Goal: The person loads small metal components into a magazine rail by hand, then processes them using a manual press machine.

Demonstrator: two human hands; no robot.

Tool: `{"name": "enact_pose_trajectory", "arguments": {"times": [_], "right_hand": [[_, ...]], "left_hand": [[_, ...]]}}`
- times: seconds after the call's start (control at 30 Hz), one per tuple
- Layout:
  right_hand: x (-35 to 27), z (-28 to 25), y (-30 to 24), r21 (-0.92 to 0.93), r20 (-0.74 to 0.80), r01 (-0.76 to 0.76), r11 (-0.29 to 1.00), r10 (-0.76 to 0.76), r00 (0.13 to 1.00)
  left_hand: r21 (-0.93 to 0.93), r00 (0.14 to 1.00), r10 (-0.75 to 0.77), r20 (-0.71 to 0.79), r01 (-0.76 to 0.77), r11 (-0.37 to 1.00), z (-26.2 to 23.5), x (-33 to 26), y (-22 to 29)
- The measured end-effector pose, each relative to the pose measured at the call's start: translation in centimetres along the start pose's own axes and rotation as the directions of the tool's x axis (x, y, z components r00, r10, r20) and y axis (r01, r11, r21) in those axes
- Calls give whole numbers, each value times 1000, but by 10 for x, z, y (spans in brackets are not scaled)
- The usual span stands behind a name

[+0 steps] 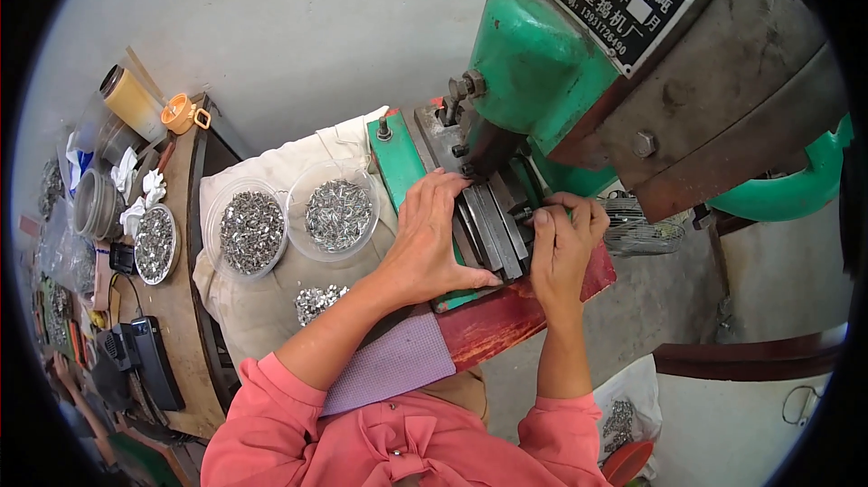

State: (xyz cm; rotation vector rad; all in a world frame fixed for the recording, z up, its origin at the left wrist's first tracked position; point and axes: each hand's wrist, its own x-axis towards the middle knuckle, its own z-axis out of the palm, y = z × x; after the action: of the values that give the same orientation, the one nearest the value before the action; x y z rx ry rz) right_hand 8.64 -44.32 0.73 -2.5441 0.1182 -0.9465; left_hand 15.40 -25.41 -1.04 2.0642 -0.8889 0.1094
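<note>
A green bench press [533, 62] stands in front of me, its dark ram coming down over a steel die block [493, 229]. My left hand [420, 238] lies along the left side of the die, thumb and fingers spread. Its fingertips reach close to the ram's lower end, and the thumb rests by the die's near end. On the right side, my right hand [568, 252] has its fingers curled and pressed together beside a small bolt [523, 214] that sticks out of the die. What these fingers hold, if anything, is hidden.
Two clear tubs [246, 229] of small metal pieces stand on the cloth [267, 306] at left. A loose heap of shiny pieces [318, 302] lies nearer me, beside a purple mat [389, 365]. A cluttered wooden table [194, 342] is further left. Another person's arm [77, 387] shows at far left.
</note>
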Motion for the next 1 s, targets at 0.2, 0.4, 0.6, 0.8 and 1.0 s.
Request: {"name": "enact_pose_trajectory", "arguments": {"times": [0.2,0.4,0.6,0.8,1.0], "right_hand": [[11,5,9,144,160,-54,988,30,987],[9,2,13,282,178,-92,955,42,983],[-17,-33,-19,106,72,2,994,-10,997],[-38,-30,-39,-130,304,62,990,-20,953],[-65,-40,-38,-94,151,45,995,-30,988]], "left_hand": [[8,1000,27,9,-27,1000,-1,4,4],[-8,999,40,9,-40,999,1,8,2],[-19,999,44,30,-44,999,-2,9,-5],[-7,998,37,57,-37,999,-11,8,2],[-149,995,60,-83,-71,986,-23,-19,13]]}}
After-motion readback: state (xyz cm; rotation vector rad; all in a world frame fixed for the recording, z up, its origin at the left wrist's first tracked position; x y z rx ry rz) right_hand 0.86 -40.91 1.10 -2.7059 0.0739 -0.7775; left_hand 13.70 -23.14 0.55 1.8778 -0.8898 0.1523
